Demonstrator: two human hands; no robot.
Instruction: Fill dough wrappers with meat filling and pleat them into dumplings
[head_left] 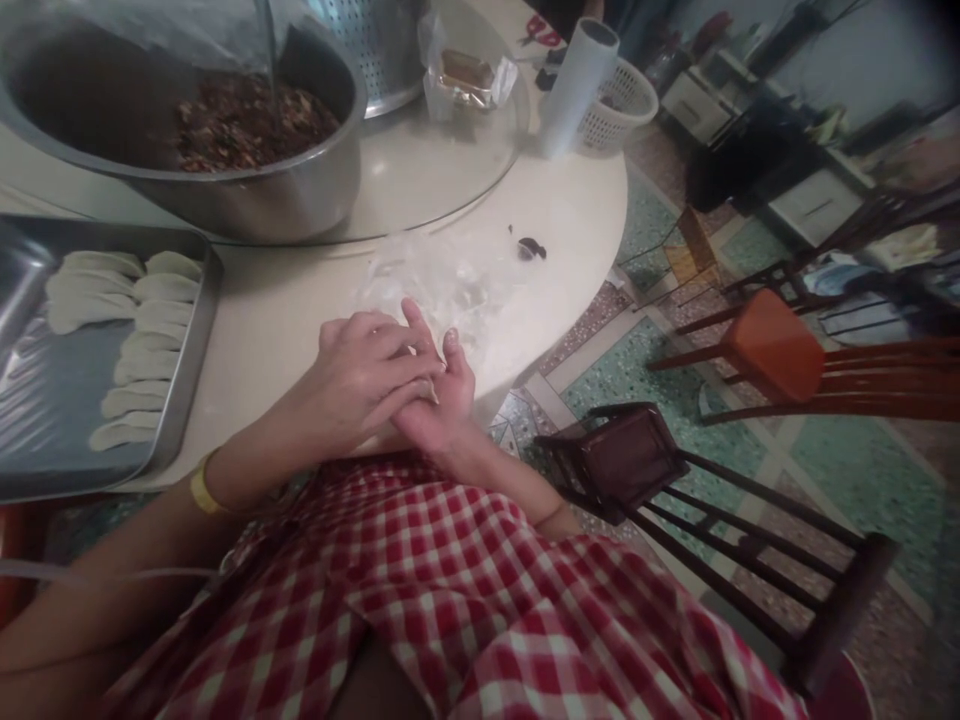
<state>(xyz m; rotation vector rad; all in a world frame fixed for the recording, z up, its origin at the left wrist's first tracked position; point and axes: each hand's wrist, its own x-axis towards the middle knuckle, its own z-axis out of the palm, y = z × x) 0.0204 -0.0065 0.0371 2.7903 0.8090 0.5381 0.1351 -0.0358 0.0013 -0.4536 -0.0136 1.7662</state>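
Over the near edge of the table, my left hand lies across my right hand, and its fingers close over the right palm. Small pale edges of dough peek out between the fingers; most of the piece is hidden. Palm up, my right hand cups it from below, thumb and a fingertip sticking out. Just beyond both hands, a crumpled clear plastic sheet lies on the table. To the left, a metal tray holds several folded dumplings in two rows.
A large steel bowl of dark chopped filling stands on the glass turntable. A perforated metal pot, a wrapped package, a plastic roll and a white basket are farther back. Chairs stand at right.
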